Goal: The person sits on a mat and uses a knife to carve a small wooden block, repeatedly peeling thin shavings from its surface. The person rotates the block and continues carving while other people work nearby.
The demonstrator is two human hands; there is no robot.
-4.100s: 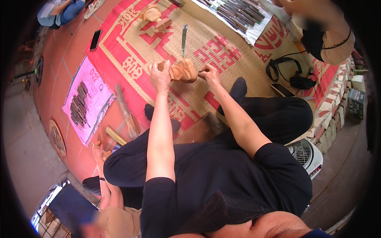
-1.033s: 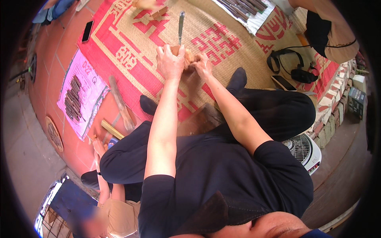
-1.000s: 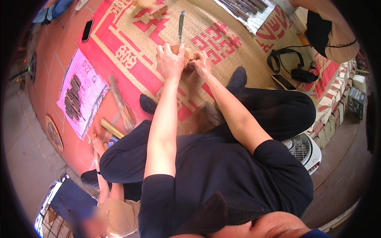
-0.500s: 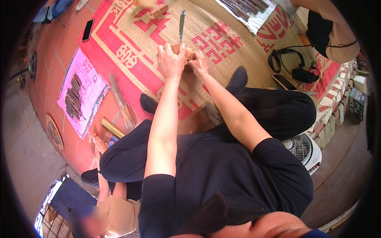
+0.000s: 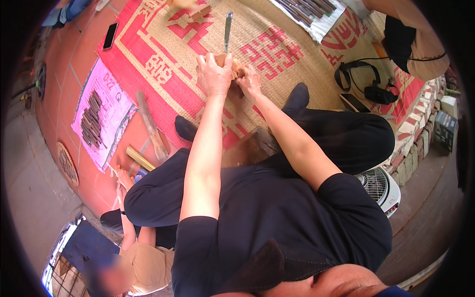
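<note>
Wood block: small tan carved piece [image 5: 232,63] on the woven mat [image 5: 208,39], out past the person's crossed legs, mostly hidden by both hands.
Left hand: [image 5: 213,74] fingers curled over the block's near and left side, gripping it.
Right hand: [image 5: 249,81] pressed against the block's right side, fingers bent around it; whether they also hold a tool, cannot tell.
Chisel: metal blade [image 5: 227,30] lies on the mat just beyond the block, its near end almost touching it.
Mat edges: red border runs left of the hands; beyond it bare tile floor [image 5: 59,59] with a dark phone [image 5: 110,35] near the border.
Open room: bare mat to the left and right of the hands; far side taken by more wood pieces [image 5: 190,11] and a cloth of tools [image 5: 309,9].
Left floor: pink sheet [image 5: 106,106] carrying dark sticks, a wooden bar [image 5: 151,126] beside it.
Right side: black headphones [image 5: 368,86], a second phone [image 5: 354,103], brick kerb [image 5: 420,133], white fan [image 5: 381,188] behind the knee.
Others: one person's hand [image 5: 122,178] at lower left, another seated at top right.
</note>
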